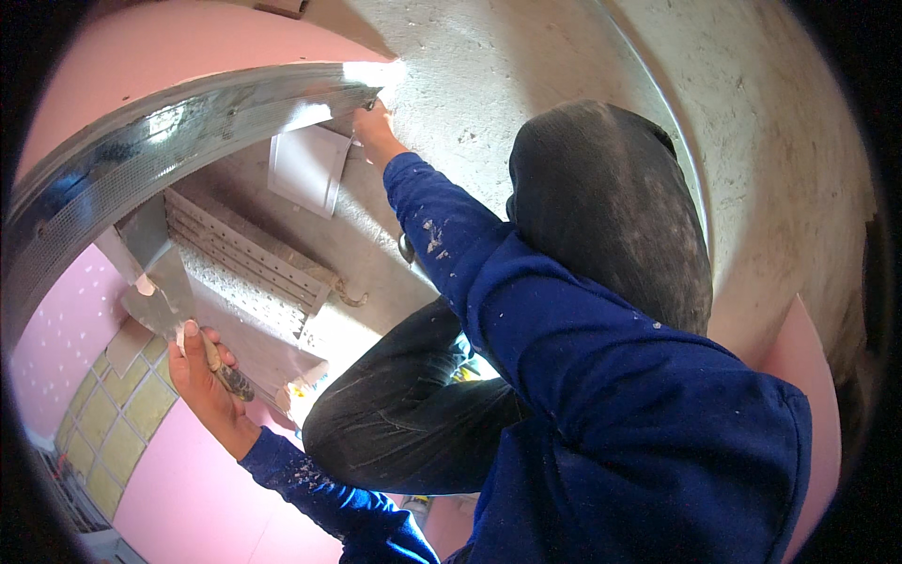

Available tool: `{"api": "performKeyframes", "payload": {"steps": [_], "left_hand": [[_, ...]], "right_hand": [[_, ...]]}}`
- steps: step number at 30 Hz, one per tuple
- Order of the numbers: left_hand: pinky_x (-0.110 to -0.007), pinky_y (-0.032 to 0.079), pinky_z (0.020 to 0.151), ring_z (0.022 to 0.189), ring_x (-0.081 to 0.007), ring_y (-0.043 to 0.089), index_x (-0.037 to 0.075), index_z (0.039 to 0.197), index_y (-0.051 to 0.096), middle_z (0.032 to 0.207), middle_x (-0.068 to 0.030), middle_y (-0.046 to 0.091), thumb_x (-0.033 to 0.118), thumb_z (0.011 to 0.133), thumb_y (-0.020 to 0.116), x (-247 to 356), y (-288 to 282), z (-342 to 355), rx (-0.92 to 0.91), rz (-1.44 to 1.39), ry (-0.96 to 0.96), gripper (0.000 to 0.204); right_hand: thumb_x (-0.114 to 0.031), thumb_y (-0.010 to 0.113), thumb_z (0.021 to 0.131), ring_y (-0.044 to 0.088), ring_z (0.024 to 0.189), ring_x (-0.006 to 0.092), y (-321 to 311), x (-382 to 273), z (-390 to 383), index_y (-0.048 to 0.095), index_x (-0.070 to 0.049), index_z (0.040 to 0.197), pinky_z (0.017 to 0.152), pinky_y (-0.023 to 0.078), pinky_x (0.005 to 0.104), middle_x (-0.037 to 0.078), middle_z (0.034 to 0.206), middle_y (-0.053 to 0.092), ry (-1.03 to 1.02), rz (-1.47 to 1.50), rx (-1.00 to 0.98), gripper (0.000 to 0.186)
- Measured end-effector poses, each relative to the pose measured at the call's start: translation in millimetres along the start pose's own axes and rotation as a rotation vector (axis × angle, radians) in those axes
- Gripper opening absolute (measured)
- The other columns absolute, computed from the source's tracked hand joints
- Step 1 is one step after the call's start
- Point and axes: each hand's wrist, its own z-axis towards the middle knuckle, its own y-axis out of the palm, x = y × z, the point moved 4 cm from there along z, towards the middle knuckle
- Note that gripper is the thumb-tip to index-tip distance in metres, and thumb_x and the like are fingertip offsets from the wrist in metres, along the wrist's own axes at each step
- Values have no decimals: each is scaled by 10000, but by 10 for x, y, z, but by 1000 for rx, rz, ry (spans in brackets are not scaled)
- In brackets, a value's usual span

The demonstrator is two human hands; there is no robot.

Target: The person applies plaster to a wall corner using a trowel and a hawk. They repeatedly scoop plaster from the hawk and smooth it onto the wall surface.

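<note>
My left hand (pixel 209 381) is closed round the worn handle of a putty knife (pixel 169 305). Its broad metal blade points up and carries a dab of pale compound. Beyond it, a shiny metal profile (pixel 160 132) with a strip of mesh (pixel 141 174) along it curves beside a pink board (pixel 188 47). At the far end of this strip, my right hand (pixel 373 129) is stretched out with its fingers closed against the edge. Glare and the hand's own angle hide most of those fingertips, and something small and dark shows by them.
A white square panel (pixel 308 169) lies on the concrete floor (pixel 470 56) beside my right forearm. A grey perforated step or bench (pixel 249 254) stands between my hands. Further pink wallboard (pixel 225 479) and yellow insulation in a grid (pixel 117 414) are at the left. My bent knees are close.
</note>
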Motion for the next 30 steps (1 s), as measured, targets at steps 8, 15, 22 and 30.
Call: {"api": "performKeyframes", "payload": {"steps": [8, 15, 22, 30], "left_hand": [[-212, 413, 484, 541, -83, 521, 74, 1026, 558, 788, -28, 580, 352, 942, 694, 37, 6, -5, -8, 9, 21, 320], [-206, 410, 470, 527, -81, 513, 74, 1026, 553, 785, -27, 581, 332, 950, 685, 19, 1, 31, -58, -25, 20, 299], [-206, 413, 469, 524, -78, 515, 76, 1025, 549, 781, -27, 587, 325, 950, 686, 14, 5, 35, -59, 19, -18, 293], [-207, 416, 475, 523, -81, 518, 79, 1024, 548, 779, -27, 592, 324, 947, 689, 33, 22, 15, -48, 32, -15, 293]], "right_hand": [[-157, 567, 877, 537, 1229, 367, 13, -34, 16, 483, -4, 1384, 986, 444, 514, 258, 1403, 449, -49, -122, 46, 536], [-148, 548, 868, 563, 1176, 354, -11, 250, -162, 465, -15, 1402, 945, 466, 487, 244, 1356, 500, -104, -54, 128, 557], [-139, 529, 858, 590, 1124, 341, -108, 246, 13, 446, -27, 1420, 904, 487, 461, 231, 1310, 550, -85, 115, 61, 579], [-129, 507, 847, 620, 1064, 327, -9, 134, 98, 424, -39, 1441, 857, 512, 431, 216, 1256, 607, -456, -328, 56, 606]]}}
